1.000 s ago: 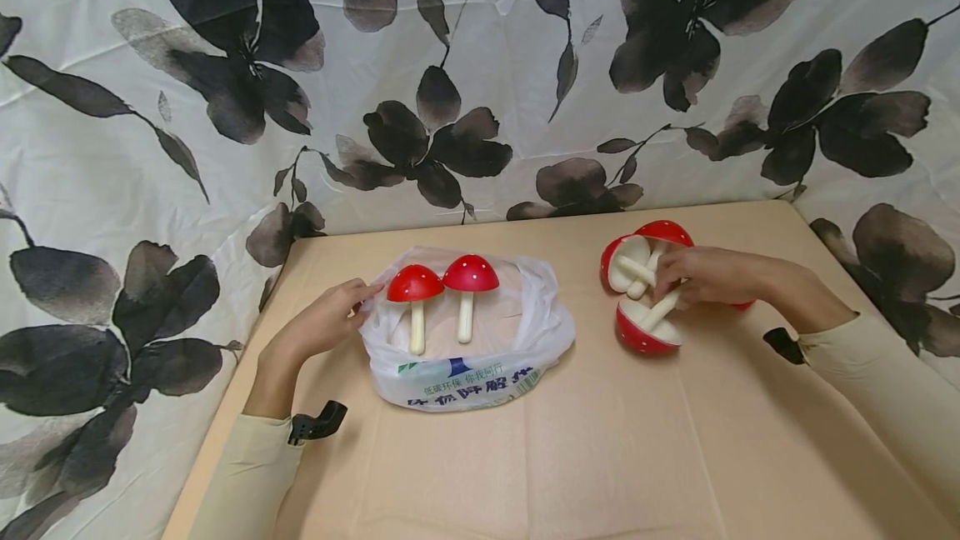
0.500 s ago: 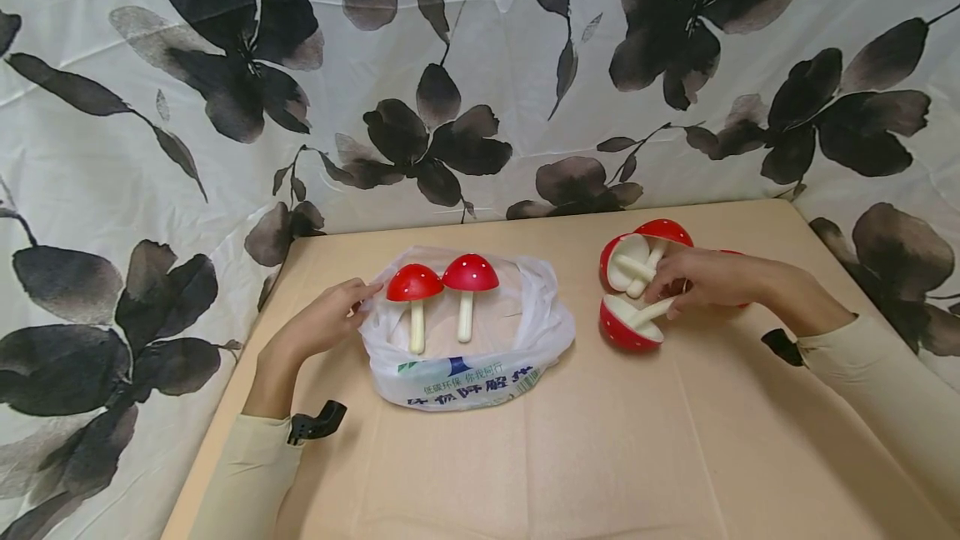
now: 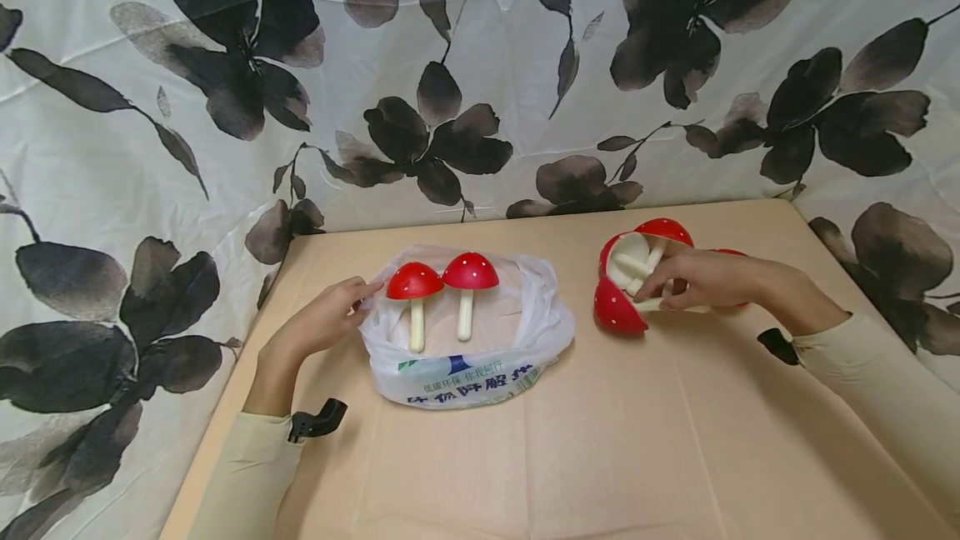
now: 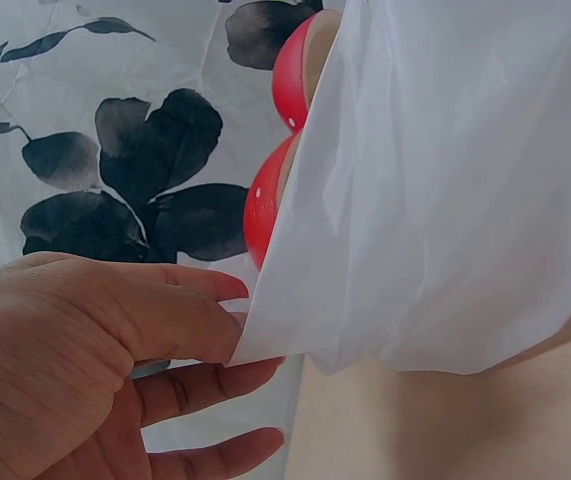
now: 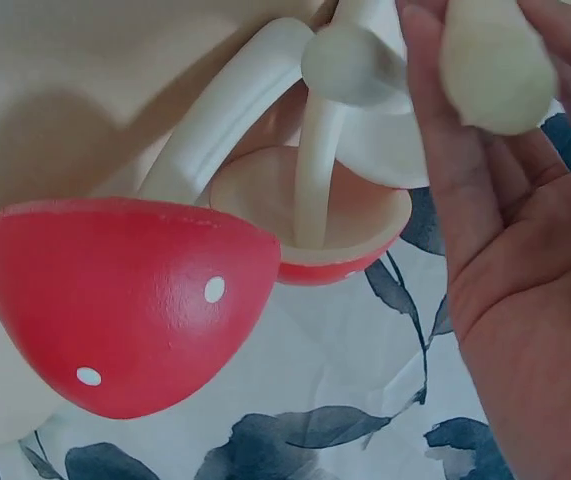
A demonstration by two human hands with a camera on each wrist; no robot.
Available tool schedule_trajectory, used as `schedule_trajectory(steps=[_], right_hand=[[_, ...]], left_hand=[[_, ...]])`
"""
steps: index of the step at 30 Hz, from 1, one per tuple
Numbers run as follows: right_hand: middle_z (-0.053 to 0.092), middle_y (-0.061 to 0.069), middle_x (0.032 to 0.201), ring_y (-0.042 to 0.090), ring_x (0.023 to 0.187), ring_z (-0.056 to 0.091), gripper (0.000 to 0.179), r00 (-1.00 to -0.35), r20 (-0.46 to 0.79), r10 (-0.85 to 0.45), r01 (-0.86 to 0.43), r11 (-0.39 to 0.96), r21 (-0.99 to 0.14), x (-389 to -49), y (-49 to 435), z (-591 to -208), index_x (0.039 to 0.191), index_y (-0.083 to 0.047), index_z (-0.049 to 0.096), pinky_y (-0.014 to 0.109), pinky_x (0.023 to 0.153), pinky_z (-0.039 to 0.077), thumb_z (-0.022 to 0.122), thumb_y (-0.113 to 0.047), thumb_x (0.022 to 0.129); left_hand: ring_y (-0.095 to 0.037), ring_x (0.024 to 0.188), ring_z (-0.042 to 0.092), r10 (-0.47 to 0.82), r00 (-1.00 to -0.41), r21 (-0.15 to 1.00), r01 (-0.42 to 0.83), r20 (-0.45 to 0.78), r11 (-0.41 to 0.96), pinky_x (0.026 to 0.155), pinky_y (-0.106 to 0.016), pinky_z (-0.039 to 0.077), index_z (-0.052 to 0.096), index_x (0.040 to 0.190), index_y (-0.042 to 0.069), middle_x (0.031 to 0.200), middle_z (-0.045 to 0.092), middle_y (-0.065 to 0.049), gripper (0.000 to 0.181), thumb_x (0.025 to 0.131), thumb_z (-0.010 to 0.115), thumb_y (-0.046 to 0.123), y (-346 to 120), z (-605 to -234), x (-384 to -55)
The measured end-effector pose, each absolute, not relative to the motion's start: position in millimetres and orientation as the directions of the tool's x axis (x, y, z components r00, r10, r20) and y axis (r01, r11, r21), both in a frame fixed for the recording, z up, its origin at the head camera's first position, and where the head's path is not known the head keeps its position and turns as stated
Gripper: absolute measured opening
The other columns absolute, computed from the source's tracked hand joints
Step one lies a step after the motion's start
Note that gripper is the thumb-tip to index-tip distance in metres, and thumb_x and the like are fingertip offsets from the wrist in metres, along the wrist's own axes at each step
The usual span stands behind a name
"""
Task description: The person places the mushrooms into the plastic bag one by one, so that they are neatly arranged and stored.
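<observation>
In the head view my left hand pinches the left rim of a white plastic bag. The left wrist view shows its thumb and index finger on the bag's edge. Inside the bag's opening lie two toy mushrooms with white-spotted red caps: a left mushroom and a right mushroom. My right hand holds a similar mushroom by its stem, cap pointing left. In the right wrist view the pale stem end sits between thumb and fingers.
Behind my right hand lie more mushrooms, one with its hollow cap facing me, another red cap at the back. One more cap is mostly hidden by the wrist. A floral cloth hangs behind the tan table.
My right hand has turned the front mushroom so its cap swung left and slightly away from me, its hollow side now turned from view. The left hand and bag have stayed put.
</observation>
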State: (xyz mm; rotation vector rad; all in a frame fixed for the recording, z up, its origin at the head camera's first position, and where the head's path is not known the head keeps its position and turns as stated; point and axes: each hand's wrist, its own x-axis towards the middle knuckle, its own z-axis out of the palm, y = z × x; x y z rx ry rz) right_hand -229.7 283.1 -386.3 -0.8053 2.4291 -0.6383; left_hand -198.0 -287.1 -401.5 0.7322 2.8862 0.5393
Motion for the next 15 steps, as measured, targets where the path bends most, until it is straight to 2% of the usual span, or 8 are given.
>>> schedule_trajectory(steps=[3,6,10,15], right_hand=[[0.062,0.004,0.114,0.026,0.105,0.051,0.03,-0.674,-0.267,-0.689,-0.453,0.67,-0.587,-229.9,284.0,-386.5,0.11,-0.027,0.079,0.028,0.076,0.056,0.08,-0.01,0.085],[0.066,-0.004,0.106,0.023,0.1,0.055,0.024,-0.651,-0.242,-0.719,-0.489,0.642,-0.59,-230.0,284.4,-385.3,0.105,-0.025,0.08,0.028,0.078,0.055,0.078,-0.009,0.087],[0.066,-0.005,0.102,0.018,0.091,0.06,0.02,-0.64,-0.286,-0.713,-0.464,0.656,-0.596,-228.6,282.9,-382.4,0.106,-0.02,0.08,0.027,0.079,0.055,0.077,-0.011,0.088],[0.064,-0.004,0.105,0.02,0.097,0.057,0.024,-0.643,-0.33,-0.691,-0.448,0.689,-0.569,-224.7,280.4,-379.7,0.109,-0.023,0.079,0.027,0.077,0.054,0.075,-0.011,0.088]], left_hand=[[-0.02,0.081,0.053,0.488,-0.873,0.365,0.447,-0.023,0.817,0.074,-0.034,0.051,0.058,0.139,-0.005,0.09,0.058,-0.006,0.05,0.09,0.068,-0.005,-287.8,-401.9,-198.9],[-0.02,0.081,0.053,0.49,-0.871,0.364,0.45,-0.023,0.816,0.074,-0.034,0.051,0.058,0.139,-0.006,0.09,0.058,-0.006,0.05,0.09,0.068,-0.005,-288.5,-402.4,-199.3],[-0.019,0.081,0.052,0.489,-0.872,0.367,0.447,-0.024,0.816,0.074,-0.034,0.051,0.058,0.138,-0.006,0.089,0.057,-0.006,0.049,0.09,0.068,-0.005,-288.9,-402.6,-198.9],[-0.02,0.081,0.053,0.483,-0.875,0.372,0.441,-0.023,0.817,0.074,-0.034,0.051,0.058,0.138,-0.006,0.09,0.058,-0.006,0.049,0.09,0.068,-0.005,-289.0,-402.6,-198.4]])
